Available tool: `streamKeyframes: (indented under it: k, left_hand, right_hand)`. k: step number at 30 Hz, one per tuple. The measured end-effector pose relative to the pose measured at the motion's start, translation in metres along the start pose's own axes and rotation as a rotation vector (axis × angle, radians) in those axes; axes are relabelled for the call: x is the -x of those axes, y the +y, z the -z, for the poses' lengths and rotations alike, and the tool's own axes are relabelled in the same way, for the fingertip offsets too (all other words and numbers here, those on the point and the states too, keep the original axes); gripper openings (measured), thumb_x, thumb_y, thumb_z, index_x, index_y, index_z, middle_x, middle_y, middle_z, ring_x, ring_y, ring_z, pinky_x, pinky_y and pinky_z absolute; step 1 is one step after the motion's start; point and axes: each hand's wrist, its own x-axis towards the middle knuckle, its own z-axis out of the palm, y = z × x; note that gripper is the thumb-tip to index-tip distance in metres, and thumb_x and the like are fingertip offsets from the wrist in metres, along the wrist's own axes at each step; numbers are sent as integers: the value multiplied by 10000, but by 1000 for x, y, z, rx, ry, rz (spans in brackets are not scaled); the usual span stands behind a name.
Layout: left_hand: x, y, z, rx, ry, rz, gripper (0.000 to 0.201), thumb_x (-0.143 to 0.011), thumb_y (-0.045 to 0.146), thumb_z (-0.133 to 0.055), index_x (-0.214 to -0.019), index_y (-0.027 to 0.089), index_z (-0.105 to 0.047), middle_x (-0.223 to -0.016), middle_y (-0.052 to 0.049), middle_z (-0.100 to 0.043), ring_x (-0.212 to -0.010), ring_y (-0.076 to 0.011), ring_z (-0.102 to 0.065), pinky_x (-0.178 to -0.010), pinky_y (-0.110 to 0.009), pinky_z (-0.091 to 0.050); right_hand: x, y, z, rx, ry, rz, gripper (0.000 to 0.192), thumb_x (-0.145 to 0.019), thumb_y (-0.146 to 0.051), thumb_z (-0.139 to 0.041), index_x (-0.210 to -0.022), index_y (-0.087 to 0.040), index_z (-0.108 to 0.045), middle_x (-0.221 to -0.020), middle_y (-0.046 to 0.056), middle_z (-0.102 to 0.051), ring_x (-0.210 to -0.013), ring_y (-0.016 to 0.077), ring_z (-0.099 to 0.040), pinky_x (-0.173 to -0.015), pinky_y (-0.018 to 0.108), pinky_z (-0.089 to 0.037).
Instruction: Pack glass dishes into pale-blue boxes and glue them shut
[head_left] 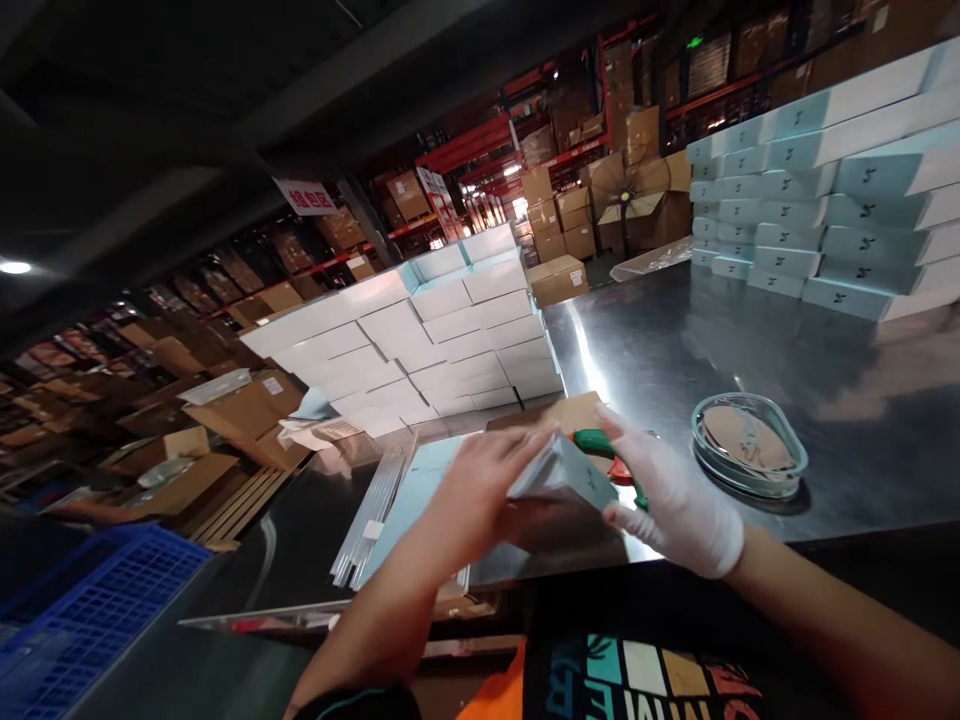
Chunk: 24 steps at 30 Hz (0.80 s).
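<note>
My bare left hand [484,480] is wrapped around one end of a small light-blue and white box [579,472], gripping it above the table. On its right side, my white-gloved right hand [671,490] has its fingers stretched apart, with the thumb close to the box's end; whether it touches cannot be made out. A tool with green and red handles [596,441] lies just behind the box, partly hidden by the glove. Left of my left hand are flat light-blue sheets [424,500] and several clear plastic strips [373,525].
White boxes [450,340] form a tall stack at the back of the metal table [637,340]. More light-blue boxes [795,200] are piled at right. A clear round-edged container [750,445] stands near my right hand. A blue crate [97,610] sits at lower left.
</note>
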Motion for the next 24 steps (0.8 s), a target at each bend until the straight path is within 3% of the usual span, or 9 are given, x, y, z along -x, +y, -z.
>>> streamKeyframes:
  k: [2,4,6,10,14,18,20,22,24]
  left_hand:
    - [11,-23,13,96,340,154,881,-778,422,-965,-1571,338,-592,-1357,-130,-745,-1247,-346,-727,-1087,-468,-591]
    - [23,-50,18,247,657,334,1126,-699,420,-1011,-1663,314,-440,-1388,-127,-706,-1253,-306,-710,-1076,-430,-593]
    - [34,-70,7,449,806,500,1215,-601,421,-1042,-1642,288,-428,-1378,-116,-693,-1212,-276,-710,-1052,-403,-595]
    - [55,-82,-54,872,638,776,984,-597,429,-985,-1463,245,-556,-1218,-84,-746,-1047,-248,-738,-939,-379,-614]
    - [69,-74,-107,842,465,857,1017,-528,269,-982,-1459,253,-571,-1239,-69,-747,-1066,-270,-727,-908,-378,-607]
    - [73,-72,-115,742,394,831,973,-524,256,-958,-1433,252,-612,-1316,-82,-733,-1197,-332,-699,-1008,-441,-588]
    - [74,-75,-113,702,369,834,967,-538,274,-956,-1440,252,-607,-1336,-84,-732,-1220,-343,-694,-1056,-462,-571]
    - [76,-77,-114,676,364,823,966,-565,302,-959,-1455,253,-589,-1361,-91,-726,-1248,-349,-688,-1100,-481,-551]
    - [82,-77,-121,677,367,783,960,-585,324,-969,-1458,254,-577,-1400,-104,-712,-1288,-350,-674,-1142,-489,-530]
  right_hand:
    - [16,36,19,200,-43,-206,717,-1009,-442,-627,-1635,-129,-471,-1698,279,-474,-1549,457,-497,-1217,661,-462]
    - [42,74,35,433,-136,-472,499,-952,-471,-663,-1303,-121,-715,-1578,299,-583,-1464,513,-529,-1167,719,-429]
    - [74,106,46,576,-186,-642,321,-893,-511,-705,-934,-195,-744,-1350,263,-722,-1351,504,-578,-1093,701,-429]
    - [120,140,55,548,-59,-620,335,-959,-398,-569,-652,-265,-591,-910,154,-765,-980,349,-699,-932,546,-451]
    - [105,138,70,548,78,-683,328,-956,-358,-520,-641,-274,-559,-691,109,-669,-792,306,-675,-956,545,-468]
    - [58,100,94,326,432,-839,249,-923,-439,-589,-801,-252,-699,-876,151,-761,-903,329,-732,-913,522,-543]
    - [35,70,109,191,622,-747,240,-899,-481,-683,-860,-247,-723,-939,129,-779,-910,318,-748,-906,522,-573]
    - [14,40,123,40,597,-530,186,-904,-441,-777,-893,-260,-737,-1026,90,-793,-973,301,-762,-935,506,-596]
    - [-6,15,133,-104,392,-346,56,-960,-360,-770,-961,-304,-775,-1057,46,-797,-1127,301,-757,-967,474,-611]
